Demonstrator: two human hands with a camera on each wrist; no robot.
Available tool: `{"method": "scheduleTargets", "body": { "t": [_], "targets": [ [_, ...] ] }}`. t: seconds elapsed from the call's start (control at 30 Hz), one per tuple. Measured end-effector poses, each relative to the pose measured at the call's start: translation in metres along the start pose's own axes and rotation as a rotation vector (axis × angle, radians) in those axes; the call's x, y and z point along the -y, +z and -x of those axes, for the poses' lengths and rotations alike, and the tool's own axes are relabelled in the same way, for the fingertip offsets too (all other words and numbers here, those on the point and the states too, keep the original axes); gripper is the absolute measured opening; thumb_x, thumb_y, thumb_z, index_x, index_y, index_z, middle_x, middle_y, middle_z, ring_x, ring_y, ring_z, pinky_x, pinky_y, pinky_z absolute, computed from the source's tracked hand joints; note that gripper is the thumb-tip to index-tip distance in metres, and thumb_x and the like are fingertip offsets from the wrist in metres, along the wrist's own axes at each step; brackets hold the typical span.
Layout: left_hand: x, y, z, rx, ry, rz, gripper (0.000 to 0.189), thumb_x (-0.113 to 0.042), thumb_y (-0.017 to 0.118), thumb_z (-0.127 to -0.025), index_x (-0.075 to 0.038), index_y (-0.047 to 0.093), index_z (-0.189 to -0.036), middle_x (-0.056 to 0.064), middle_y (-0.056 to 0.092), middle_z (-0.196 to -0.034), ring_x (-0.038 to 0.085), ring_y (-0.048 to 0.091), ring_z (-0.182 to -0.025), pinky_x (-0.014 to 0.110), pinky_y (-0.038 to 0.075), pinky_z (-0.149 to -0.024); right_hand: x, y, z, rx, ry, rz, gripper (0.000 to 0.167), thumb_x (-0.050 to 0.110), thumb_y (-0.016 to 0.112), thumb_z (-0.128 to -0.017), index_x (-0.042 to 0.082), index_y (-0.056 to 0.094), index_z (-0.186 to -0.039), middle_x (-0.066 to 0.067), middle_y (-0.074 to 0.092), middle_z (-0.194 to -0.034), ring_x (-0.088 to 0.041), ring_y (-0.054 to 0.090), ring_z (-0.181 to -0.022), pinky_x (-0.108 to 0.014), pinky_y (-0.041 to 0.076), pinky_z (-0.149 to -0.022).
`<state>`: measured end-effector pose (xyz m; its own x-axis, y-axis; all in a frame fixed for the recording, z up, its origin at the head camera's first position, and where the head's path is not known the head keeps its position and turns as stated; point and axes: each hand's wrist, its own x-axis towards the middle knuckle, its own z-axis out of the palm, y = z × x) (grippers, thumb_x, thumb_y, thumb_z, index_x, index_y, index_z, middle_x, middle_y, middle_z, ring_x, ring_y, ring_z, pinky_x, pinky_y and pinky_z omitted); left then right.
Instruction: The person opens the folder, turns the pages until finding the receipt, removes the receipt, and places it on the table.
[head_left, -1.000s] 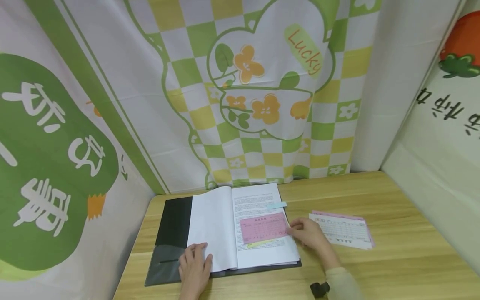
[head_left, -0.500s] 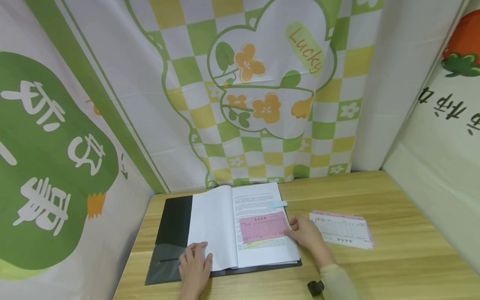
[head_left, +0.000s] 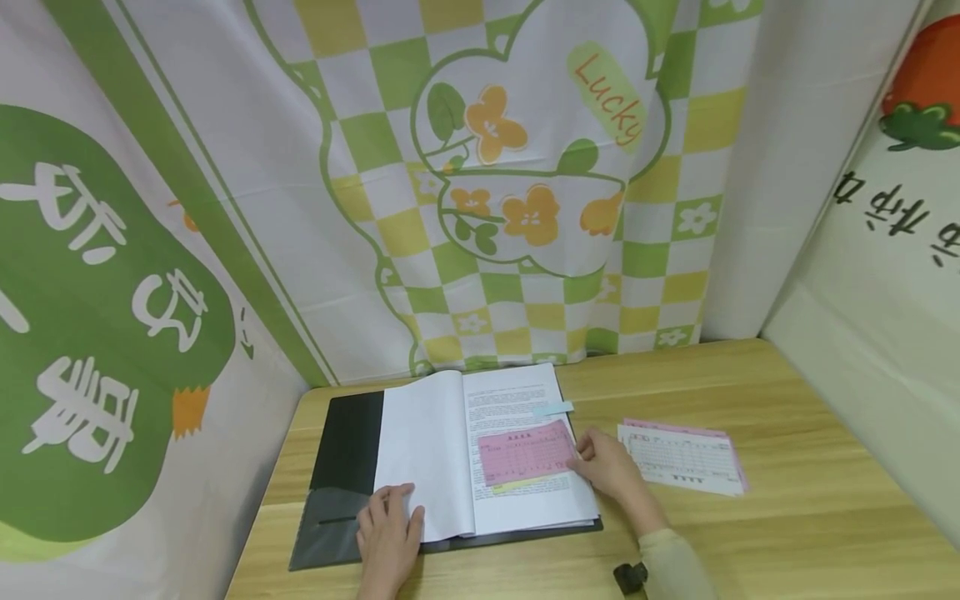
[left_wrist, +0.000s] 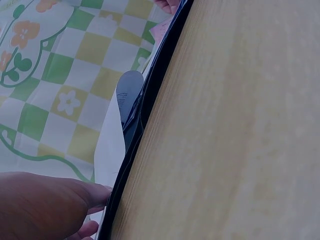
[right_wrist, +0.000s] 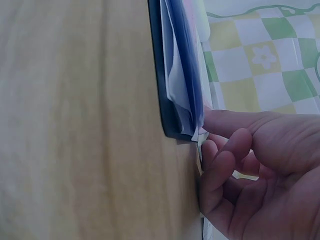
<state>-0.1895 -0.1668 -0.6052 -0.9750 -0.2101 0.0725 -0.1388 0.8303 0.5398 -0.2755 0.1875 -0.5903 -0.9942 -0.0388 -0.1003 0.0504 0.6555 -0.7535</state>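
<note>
A black folder [head_left: 345, 442] lies open on the table, a stack of printed pages [head_left: 517, 517] on its right side and a blank white sheet [head_left: 420, 458] turned to the left. My left hand [head_left: 390, 533] rests on the blank sheet's lower left, fingers spread. Over the text lies a pink printed slip [head_left: 522, 454]; its right edge is pinched by my right hand [head_left: 611, 471], and its upper right corner is slightly raised. In the right wrist view, the thumb of my right hand [right_wrist: 270, 155] lies at the page edge with the other fingers curled beneath.
Right of the folder lies a small pile of slips [head_left: 678, 458], white over pink. A pale blue tab [head_left: 553, 408] sticks out from the page's right edge, and a yellow strip [head_left: 517, 483] shows under the pink slip. A patterned cloth [head_left: 525, 317] hangs behind the table [head_left: 787, 517].
My right hand has shifted slightly left onto the pink slip's right edge, and the slip's upper right corner has risen a little. My left hand has stayed in place.
</note>
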Motion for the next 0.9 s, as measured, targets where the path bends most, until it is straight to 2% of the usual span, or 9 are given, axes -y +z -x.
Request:
{"method": "scheduleTargets", "body": {
  "t": [0.43, 0.73, 0.9],
  "targets": [
    [-0.0007, 0.0, 0.0004, 0.001, -0.002, 0.012, 0.035, -0.02, 0.068, -0.101, -0.01, 0.061, -0.134, 0.022, 0.042, -0.141, 0.047, 0.036, -0.127, 0.066, 0.032, -0.1, -0.001, 0.0003, -0.0013, 0.022, 0.003, -0.051, 0.022, 0.009, 0.078, -0.092, 0.001, 0.064, -0.108, -0.007, 0.068, -0.095, -0.022, 0.064, -0.087, -0.042, 0.055, -0.079],
    [-0.0002, 0.0022, 0.0002, -0.01, 0.002, 0.012, 0.035, -0.02, 0.069, -0.1, -0.011, 0.061, -0.133, 0.022, 0.043, -0.14, 0.046, 0.037, -0.126, 0.066, 0.032, -0.1, -0.0029, -0.0023, 0.0003, 0.039, -0.027, -0.064, 0.02, 0.015, 0.076, -0.095, 0.001, 0.069, -0.109, -0.005, 0.069, -0.092, -0.019, 0.062, -0.081, -0.035, 0.053, -0.072],
    [-0.0009, 0.0024, 0.0006, -0.011, -0.001, 0.008, 0.035, -0.02, 0.069, -0.1, -0.01, 0.061, -0.133, 0.022, 0.043, -0.14, 0.046, 0.037, -0.126, 0.066, 0.032, -0.101, -0.0058, -0.0048, 0.0017, 0.067, -0.01, -0.117, 0.021, 0.018, 0.073, -0.099, 0.002, 0.069, -0.113, -0.005, 0.069, -0.091, -0.019, 0.061, -0.07, -0.032, 0.052, -0.061]
  ]
}}
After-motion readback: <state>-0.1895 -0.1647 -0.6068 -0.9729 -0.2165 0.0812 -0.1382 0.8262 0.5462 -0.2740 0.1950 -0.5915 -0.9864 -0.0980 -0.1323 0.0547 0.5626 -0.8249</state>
